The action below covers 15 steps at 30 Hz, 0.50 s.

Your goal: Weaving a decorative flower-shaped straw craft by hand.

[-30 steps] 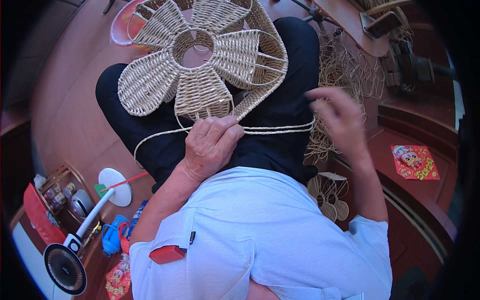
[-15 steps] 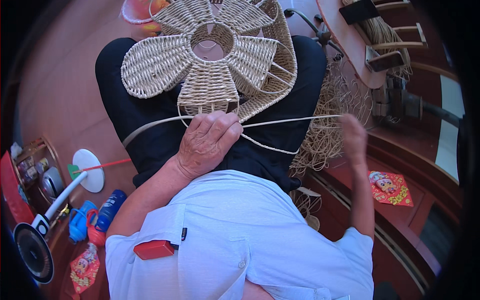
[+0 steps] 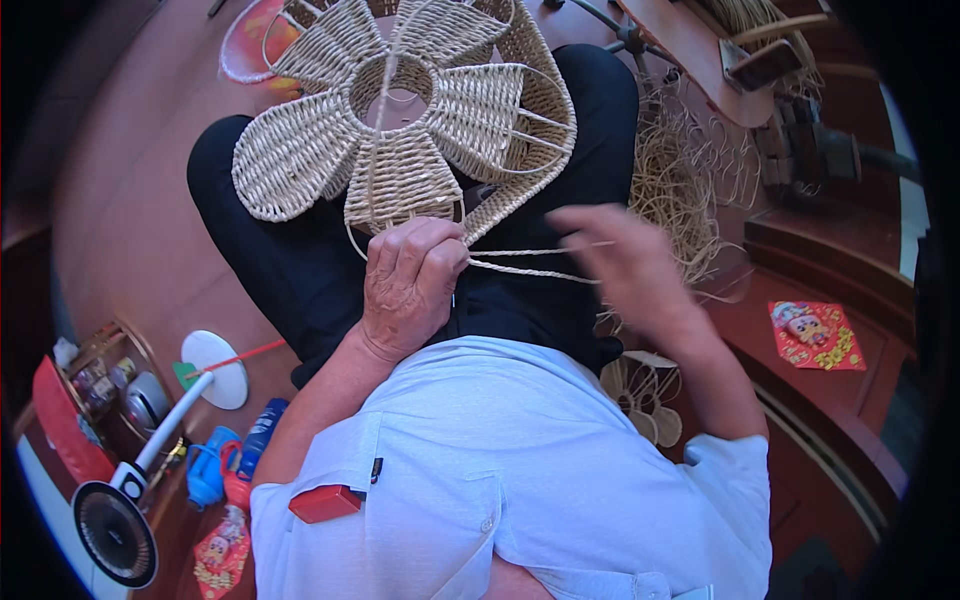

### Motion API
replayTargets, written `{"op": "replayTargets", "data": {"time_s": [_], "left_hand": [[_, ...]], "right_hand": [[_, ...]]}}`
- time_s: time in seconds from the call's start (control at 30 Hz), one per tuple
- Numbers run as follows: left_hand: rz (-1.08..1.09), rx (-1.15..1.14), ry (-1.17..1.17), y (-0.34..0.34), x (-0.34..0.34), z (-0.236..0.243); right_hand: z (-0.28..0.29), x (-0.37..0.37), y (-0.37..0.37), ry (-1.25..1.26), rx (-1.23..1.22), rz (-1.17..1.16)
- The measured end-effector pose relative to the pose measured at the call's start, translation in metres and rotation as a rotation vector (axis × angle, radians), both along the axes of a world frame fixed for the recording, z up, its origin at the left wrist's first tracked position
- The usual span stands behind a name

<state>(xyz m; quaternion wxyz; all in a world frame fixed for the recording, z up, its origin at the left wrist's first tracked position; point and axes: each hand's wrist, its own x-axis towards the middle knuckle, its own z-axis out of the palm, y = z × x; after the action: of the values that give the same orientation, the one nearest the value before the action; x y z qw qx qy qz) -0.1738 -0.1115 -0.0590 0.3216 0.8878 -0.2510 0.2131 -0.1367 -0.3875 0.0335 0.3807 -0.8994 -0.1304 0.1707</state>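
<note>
A pale woven flower-shaped piece (image 3: 405, 180) of twisted cord rests across my dark-trousered knees, its round central hole open and some petals only partly filled over bare frame wires. My left hand (image 3: 408, 285) is closed at the lower edge of the nearest petal, gripping it along with the cord there. Two strands of cord (image 3: 530, 270) run right from those fingers toward my right hand (image 3: 635, 270). That hand is smeared by motion, so its fingers and any hold on the cord cannot be made out. A loose strand (image 3: 378, 130) crosses over the flower's middle.
A tangled heap of cord (image 3: 675, 190) lies right of my knee. A wooden stool-like frame (image 3: 765, 65) stands at upper right. At lower left are a white-stemmed fan (image 3: 115, 530), blue bottles (image 3: 258, 440) and a tray of small items (image 3: 110, 385).
My right hand has moved left, closer to the left hand. The strand that stretched out to the left now lies over the flower. The view has shifted slightly.
</note>
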Motion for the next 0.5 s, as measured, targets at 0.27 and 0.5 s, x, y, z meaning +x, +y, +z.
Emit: {"op": "replayTargets", "data": {"time_s": [0.27,0.5], "left_hand": [[0.015,-0.033,0.064,0.001,-0.003,-0.004],[0.034,-0.093,0.127,0.005,0.0,0.008]], "right_hand": [[-0.045,-0.007,0.031,0.031,0.035,0.115],[-0.054,0.05,-0.287,-0.494,-0.81,-0.204]]}}
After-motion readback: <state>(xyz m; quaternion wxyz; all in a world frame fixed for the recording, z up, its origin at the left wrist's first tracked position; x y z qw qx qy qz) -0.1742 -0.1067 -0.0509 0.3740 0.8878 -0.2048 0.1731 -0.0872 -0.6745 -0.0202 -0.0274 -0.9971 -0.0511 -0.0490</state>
